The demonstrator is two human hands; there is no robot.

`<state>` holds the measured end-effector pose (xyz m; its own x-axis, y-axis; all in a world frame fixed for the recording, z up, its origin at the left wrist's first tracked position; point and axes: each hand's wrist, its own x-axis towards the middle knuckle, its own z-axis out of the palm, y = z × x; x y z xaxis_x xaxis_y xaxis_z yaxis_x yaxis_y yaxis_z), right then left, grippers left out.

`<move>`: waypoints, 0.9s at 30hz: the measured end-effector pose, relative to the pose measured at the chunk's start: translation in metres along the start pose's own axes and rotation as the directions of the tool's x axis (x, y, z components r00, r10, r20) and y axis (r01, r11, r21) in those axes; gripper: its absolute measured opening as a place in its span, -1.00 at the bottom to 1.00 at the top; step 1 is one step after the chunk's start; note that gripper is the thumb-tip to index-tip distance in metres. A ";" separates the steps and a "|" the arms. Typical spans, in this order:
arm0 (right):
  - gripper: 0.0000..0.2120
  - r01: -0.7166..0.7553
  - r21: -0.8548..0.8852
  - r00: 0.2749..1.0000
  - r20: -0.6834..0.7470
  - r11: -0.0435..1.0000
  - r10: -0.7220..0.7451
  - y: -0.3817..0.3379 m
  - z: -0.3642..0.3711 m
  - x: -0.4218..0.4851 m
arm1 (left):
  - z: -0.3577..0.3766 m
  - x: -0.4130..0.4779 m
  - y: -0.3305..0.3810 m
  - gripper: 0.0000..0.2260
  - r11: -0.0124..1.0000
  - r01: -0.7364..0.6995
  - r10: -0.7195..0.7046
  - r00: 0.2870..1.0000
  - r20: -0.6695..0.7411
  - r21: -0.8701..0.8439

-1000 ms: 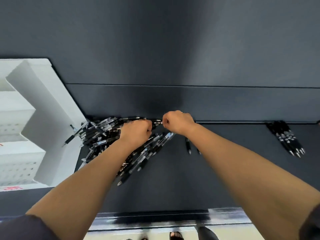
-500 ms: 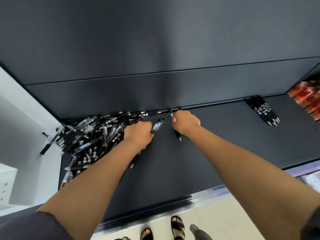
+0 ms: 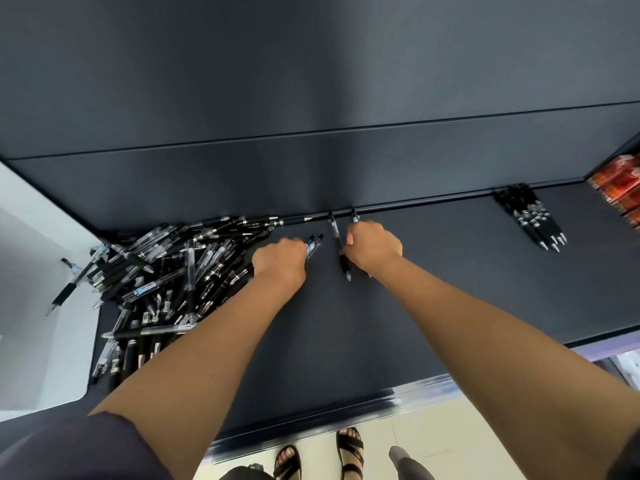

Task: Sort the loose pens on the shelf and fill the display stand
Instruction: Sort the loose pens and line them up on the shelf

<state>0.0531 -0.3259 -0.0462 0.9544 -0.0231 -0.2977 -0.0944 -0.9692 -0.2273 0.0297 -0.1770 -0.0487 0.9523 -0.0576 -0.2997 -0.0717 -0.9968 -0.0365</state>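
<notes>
While our left hand (image 3: 280, 258) grips a few pens (image 3: 314, 243) beside the pile (image 3: 156, 271) on the shelf (image 3: 433, 289), our right hand (image 3: 374, 244) pinches one pen (image 3: 341, 251), so we should align tips with the sorted row (image 3: 533, 220).

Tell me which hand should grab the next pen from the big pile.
Left. The left hand sits at the edge of the loose pile, though it already grips a couple of pens. The right hand is farther away, holding a pen.
</notes>
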 end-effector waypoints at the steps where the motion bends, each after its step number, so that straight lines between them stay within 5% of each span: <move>1: -0.84 0.012 -0.003 1.000 -0.003 1.000 -0.012 0.001 -0.001 0.001 | 0.000 0.001 0.002 -0.78 1.000 0.006 -0.006 1.000 0.003 0.006; 7: -0.84 0.106 0.031 0.994 0.013 0.994 -0.107 0.006 -0.004 0.007 | -0.008 0.006 0.009 -0.89 1.000 0.026 -0.024 0.992 0.125 -0.015; 15: -0.85 0.137 0.056 0.989 -0.059 0.989 -0.133 0.019 -0.016 0.025 | -0.025 0.032 0.016 -0.79 0.800 0.205 -0.132 0.977 0.168 -0.564; 27: -0.78 -0.012 0.038 0.997 0.080 0.999 0.009 0.031 -0.020 0.042 | -0.013 0.039 0.050 -0.80 0.629 0.277 -0.238 0.958 0.159 -0.727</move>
<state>0.0961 -0.3614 -0.0470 0.9277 -0.0119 -0.3733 -0.1164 -0.9589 -0.2589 0.0672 -0.2297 -0.0499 0.8824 0.1914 -0.4298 0.4341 -0.6833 0.5870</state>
